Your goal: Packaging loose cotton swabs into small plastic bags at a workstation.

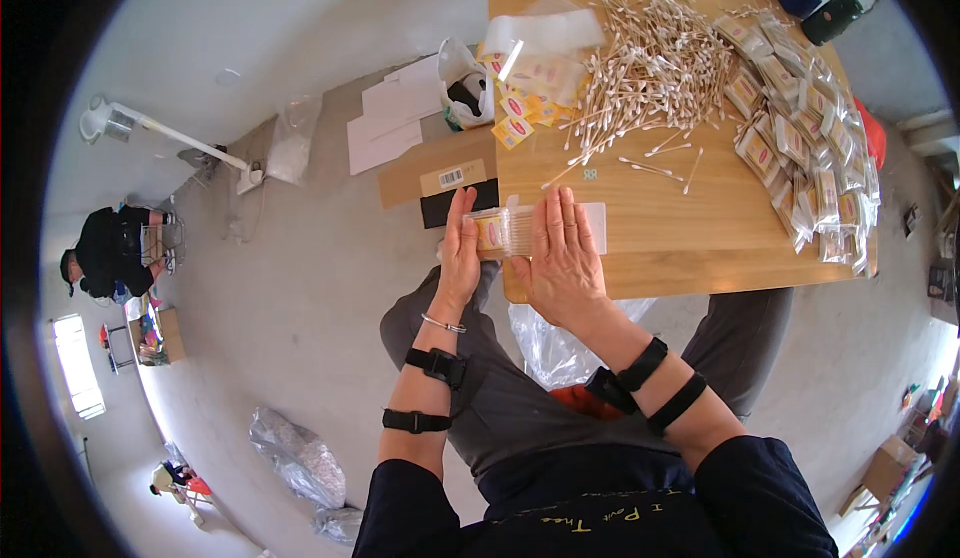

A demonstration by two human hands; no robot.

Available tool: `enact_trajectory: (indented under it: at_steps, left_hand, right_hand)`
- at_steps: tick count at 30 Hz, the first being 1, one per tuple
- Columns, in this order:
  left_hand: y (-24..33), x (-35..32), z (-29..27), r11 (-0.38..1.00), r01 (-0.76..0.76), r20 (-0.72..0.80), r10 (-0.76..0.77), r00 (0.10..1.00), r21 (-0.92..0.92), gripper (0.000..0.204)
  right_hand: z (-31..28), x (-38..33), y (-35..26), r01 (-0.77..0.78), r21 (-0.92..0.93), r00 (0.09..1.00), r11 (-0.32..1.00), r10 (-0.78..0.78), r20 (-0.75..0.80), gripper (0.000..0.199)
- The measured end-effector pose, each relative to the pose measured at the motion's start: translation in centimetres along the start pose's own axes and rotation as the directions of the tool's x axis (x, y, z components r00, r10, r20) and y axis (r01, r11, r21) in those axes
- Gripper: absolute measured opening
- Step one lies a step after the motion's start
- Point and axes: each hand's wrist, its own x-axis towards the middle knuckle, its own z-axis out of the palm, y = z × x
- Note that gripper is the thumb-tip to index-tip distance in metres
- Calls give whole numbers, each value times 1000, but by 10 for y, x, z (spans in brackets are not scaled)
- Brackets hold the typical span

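A clear bag of cotton swabs (pixel 520 242) with a yellow label card lies across the table's left front corner, its left end reaching past the edge. My left hand (pixel 460 253) holds that end, fingers straight and close together; its thumb is hard to make out. Flat over the middle of the bag rests my right hand (pixel 562 258), fingers stretched out and palm down. The clear end of the bag sticks out to the right of it. Beyond my hands, a big heap of loose cotton swabs (pixel 650 68) spreads over the wooden table (pixel 680 248).
Filled swab packets (pixel 790 138) are piled at the table's right. Yellow cards (pixel 515 123) and clear bags (pixel 545 33) lie at the left edge, beside a white bag (pixel 465 83). A dark jar (pixel 832 16) stands far right. Cardboard (pixel 410 171) lies left of the table.
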Motion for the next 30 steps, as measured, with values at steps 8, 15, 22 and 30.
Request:
enact_trajectory:
  at_steps: [8, 15, 22, 30]
  left_hand:
    - [12, -3, 3, 993, -48, -25, 45, 999, -107, 57]
    - [15, -1, -5, 968, -94, -100, 73, 992, -231, 65]
    - [21, 0, 4, 945, -27, -82, 1, 997, -325, 76]
    - [14, 0, 7, 966, -92, -67, 78, 995, -241, 75]
  right_hand:
    - [-3, 5, -8, 45, 107, 999, 993, -44, -14, 75]
    - [-1, 7, 3, 62, 838, 935, 542, 263, -239, 66]
    - [1, 20, -19, 102, 928, 943, 357, 263, -205, 66]
    - [17, 33, -45, 162, 964, 936, 212, 276, -218, 66]
